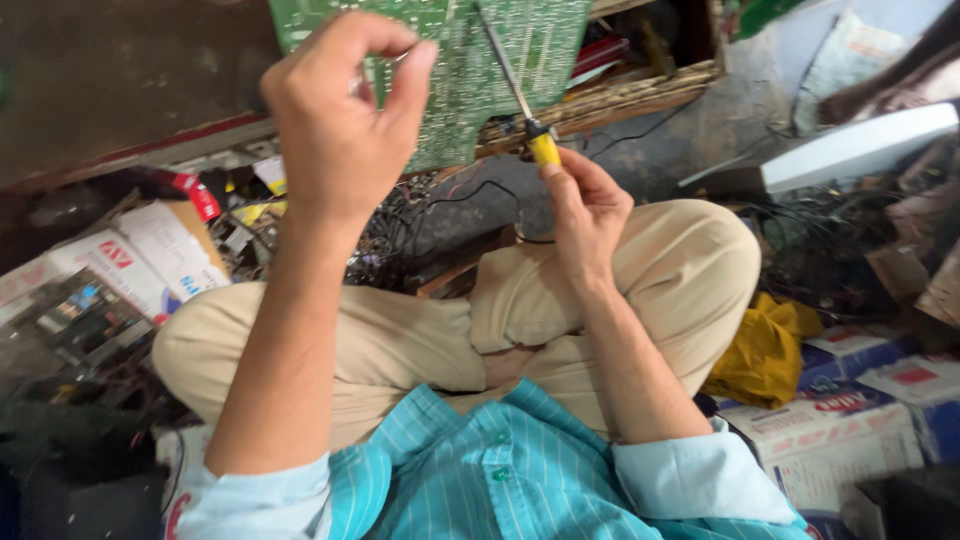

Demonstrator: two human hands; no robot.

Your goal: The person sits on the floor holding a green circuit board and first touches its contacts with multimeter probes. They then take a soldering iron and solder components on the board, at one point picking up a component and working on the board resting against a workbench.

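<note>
Striped teal shirt (500,480) fills the foreground. Left hand (335,120) pinches the green circuit board (470,60) between thumb and fingers; right hand (585,215) is closed around a yellow-handled screwdriver (515,85) touching the board.

circuit board (470,60): green, matt | screwdriver (520,95): metal shaft, glossy yellow plastic handle | trousers (660,270): beige cloth

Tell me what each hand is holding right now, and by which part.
The right hand grips a screwdriver by its yellow handle. The left hand pinches the green circuit board at its lower left edge between thumb and fingers.
</note>
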